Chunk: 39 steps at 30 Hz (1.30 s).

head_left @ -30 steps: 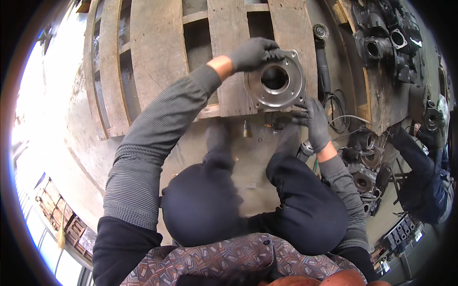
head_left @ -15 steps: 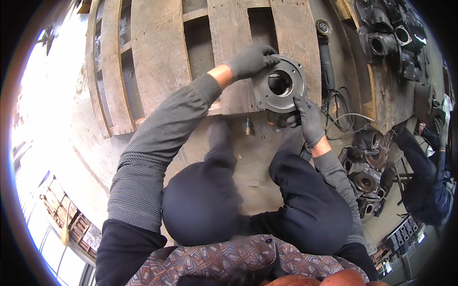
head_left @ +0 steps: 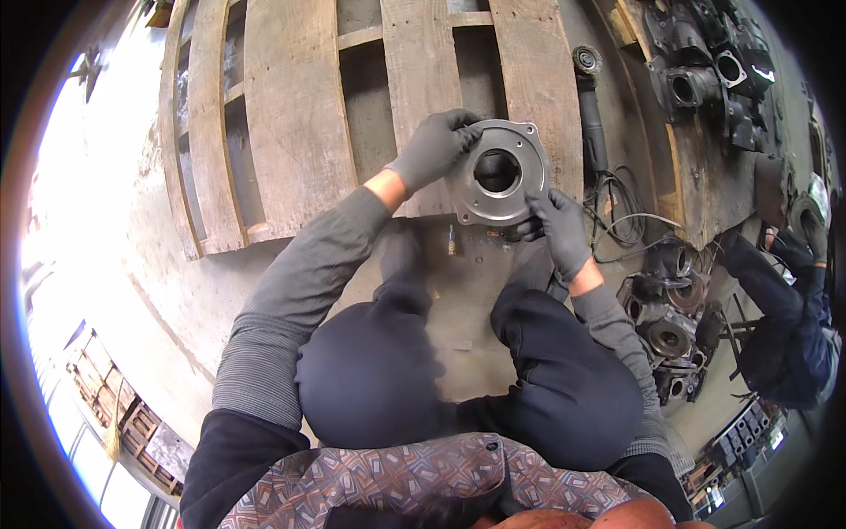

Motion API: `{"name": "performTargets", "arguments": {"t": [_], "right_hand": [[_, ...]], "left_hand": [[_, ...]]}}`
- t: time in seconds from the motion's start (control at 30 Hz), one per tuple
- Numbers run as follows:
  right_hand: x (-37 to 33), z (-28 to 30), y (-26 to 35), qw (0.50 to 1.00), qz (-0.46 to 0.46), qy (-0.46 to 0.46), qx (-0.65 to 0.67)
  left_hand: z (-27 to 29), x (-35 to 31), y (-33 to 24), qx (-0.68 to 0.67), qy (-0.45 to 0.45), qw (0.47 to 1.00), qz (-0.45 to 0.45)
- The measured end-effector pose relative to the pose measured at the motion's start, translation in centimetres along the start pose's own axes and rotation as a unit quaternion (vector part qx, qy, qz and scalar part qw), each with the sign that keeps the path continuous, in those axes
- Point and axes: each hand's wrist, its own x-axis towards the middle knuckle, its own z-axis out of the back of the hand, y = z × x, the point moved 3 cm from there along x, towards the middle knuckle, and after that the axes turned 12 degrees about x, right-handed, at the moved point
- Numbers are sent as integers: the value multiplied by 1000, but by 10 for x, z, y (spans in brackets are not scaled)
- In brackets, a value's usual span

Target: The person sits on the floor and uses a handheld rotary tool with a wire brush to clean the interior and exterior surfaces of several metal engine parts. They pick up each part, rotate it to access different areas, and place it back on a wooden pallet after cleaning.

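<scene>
- Grips the round grey metal flange with a wide central hole [head_left: 529, 163] by its upper left rim in the dark-gloved left hand [head_left: 438, 145], fingers curled in narrowly on the edge.
- Pinches the flange's lower right in the dark-gloved right hand [head_left: 564, 227].
- Holds the flange at the near edge of the weathered, slatted wooden pallet [head_left: 295, 106], toward its near right corner; cannot tell whether touching it.
- Has a dark, long-bodied angle grinder [head_left: 592, 115] along the pallet's right edge, near a thin dark coiled cable [head_left: 606, 181].
- Has dirty metal castings [head_left: 659, 348] heaped on the grey floor [head_left: 476, 295], well past that near right corner.
</scene>
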Motion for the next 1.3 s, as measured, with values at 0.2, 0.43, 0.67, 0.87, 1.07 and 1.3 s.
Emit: {"name": "performTargets", "arguments": {"t": [0.2,0.43,0.67,0.87,1.07,1.3], "right_hand": [[-9,-4,49,991,51,28,-118],[50,-50,152,770,183,169,-588],[49,-68,110,686,346,199,-608],[-3,16,55,923,284,-64,-253],[15,29,-16,971,145,25,-187],[25,20,-7,992,86,-9,-89]], "left_hand": [[7,-56,3,-62,-30,997,46],[-1,-83,-19,144,48,986,70],[11,-20,-13,290,0,935,-204],[-5,-39,17,208,-40,970,-116],[-26,-53,39,-79,-11,992,95],[-23,-46,29,-59,-27,992,109]]}}
